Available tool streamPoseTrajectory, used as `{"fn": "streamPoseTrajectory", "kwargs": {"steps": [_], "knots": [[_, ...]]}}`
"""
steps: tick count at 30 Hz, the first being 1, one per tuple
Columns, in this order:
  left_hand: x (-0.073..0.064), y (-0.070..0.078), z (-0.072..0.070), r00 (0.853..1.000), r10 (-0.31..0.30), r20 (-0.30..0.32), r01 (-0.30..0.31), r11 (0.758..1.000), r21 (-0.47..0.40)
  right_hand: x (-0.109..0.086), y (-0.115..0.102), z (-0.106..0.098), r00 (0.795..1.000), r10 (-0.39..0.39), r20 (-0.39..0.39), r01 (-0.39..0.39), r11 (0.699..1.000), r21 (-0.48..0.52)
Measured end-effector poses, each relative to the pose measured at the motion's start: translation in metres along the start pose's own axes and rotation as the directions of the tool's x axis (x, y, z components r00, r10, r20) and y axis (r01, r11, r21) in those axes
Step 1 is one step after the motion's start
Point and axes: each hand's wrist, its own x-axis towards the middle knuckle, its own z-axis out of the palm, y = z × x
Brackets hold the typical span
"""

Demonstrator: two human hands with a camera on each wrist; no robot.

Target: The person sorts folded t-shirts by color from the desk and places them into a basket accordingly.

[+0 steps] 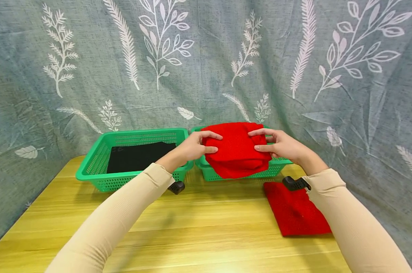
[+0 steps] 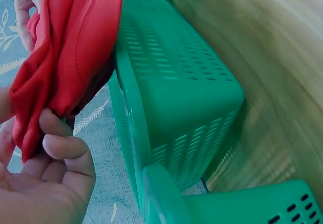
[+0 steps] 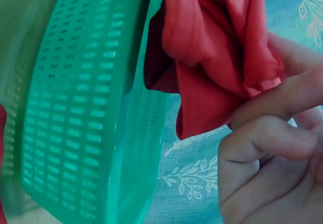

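A folded red cloth [image 1: 236, 146] is held between both hands over the right green basket [image 1: 277, 167], overlapping its front rim in the head view. My left hand [image 1: 194, 146] grips the cloth's left edge, thumb on top and fingers curled beneath, as the left wrist view shows. On the opposite edge, my right hand [image 1: 282, 146] pinches the cloth with its fingers bent under it. Loose folds of the red cloth [image 3: 217, 57] hang down in the right wrist view. The bundle hides most of that basket's inside.
To the left stands another green basket [image 1: 100, 151] with black cloth [image 1: 134, 155] inside. A second red cloth [image 1: 298, 212] lies flat on the wooden table [image 1: 192, 235] at the right, partly under the right forearm. A patterned curtain [image 1: 206, 68] hangs close behind the baskets.
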Motion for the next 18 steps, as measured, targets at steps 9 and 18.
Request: {"fn": "streamPoseTrajectory", "kwargs": {"steps": [9, 18], "knots": [[0.014, -0.001, 0.004, 1.0, 0.013, -0.021, -0.013, 1.0, -0.013, 0.013, 0.002, -0.004, 0.999, -0.008, -0.046, 0.008, 1.0, -0.002], [0.026, -0.004, 0.009, 0.999, 0.014, -0.051, -0.012, 0.999, 0.039, 0.025, 0.011, -0.004, 0.994, 0.016, -0.103, -0.019, 1.0, -0.019]]}}
